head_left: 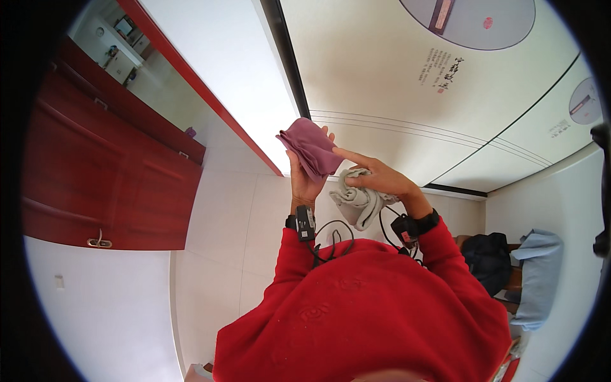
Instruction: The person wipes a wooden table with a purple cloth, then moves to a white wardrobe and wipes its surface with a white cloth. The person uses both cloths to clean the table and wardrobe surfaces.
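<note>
A folded mauve cloth (310,146) rests in my left hand (303,179), whose thumb and fingertips show around its edges. My right hand (380,178) grips a bunched, folded pale grey-green cloth (358,202) that hangs below its fingers. The right index finger is stretched out and reaches the right edge of the mauve cloth. Both cloths are held up in front of my red top, close to each other. What kind of garment or textile each one is cannot be made out.
Ahead stand cream wardrobe doors (382,76) with dark edges. An open red door (114,165) is at left, beside a doorway. At right, a dark garment (489,261) and a light blue cloth (540,274) hang over wooden furniture. Cables (337,232) dangle from boxes on both wrists.
</note>
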The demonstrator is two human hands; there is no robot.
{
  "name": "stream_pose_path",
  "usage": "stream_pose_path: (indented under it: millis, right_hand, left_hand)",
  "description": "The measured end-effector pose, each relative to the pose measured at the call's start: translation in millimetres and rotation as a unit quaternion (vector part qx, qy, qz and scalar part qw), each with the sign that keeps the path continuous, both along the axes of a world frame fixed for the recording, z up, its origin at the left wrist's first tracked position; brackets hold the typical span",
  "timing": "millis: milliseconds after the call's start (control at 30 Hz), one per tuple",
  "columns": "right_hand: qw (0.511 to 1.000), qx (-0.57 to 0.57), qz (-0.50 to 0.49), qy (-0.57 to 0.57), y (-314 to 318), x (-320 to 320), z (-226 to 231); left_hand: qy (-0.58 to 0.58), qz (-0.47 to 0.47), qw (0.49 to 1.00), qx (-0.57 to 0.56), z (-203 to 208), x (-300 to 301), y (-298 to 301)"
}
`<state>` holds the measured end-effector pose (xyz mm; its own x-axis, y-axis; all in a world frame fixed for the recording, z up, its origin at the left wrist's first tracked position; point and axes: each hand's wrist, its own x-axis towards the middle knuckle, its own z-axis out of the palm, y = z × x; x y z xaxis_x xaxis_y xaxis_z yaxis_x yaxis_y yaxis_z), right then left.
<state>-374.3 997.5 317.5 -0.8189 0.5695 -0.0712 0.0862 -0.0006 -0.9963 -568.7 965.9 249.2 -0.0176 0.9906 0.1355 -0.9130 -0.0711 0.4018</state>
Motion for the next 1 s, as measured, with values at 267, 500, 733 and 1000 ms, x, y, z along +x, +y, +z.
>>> stream_pose_path:
  millis: [267, 500, 733, 1000]
  right_hand:
    - [0.998, 0.049, 0.021, -0.046, -12, -22, -24]
    - [0.996, -0.083, -0.031, 0.008, -14, -21, -21]
    - [0.991, -0.036, -0.125, 0.027, -9, -27, -23]
    - [0.977, 0.071, -0.187, -0.073, -10, -47, -38]
  left_hand:
    - [0.087, 0.005, 0.996, -0.003, 2, 0, 2]
    - [0.026, -0.058, 0.998, -0.005, 0, -3, 4]
    - [0.146, -0.04, 0.988, -0.038, 5, 5, 10]
    - [0.163, -0.053, 0.981, -0.095, 3, 15, 7]
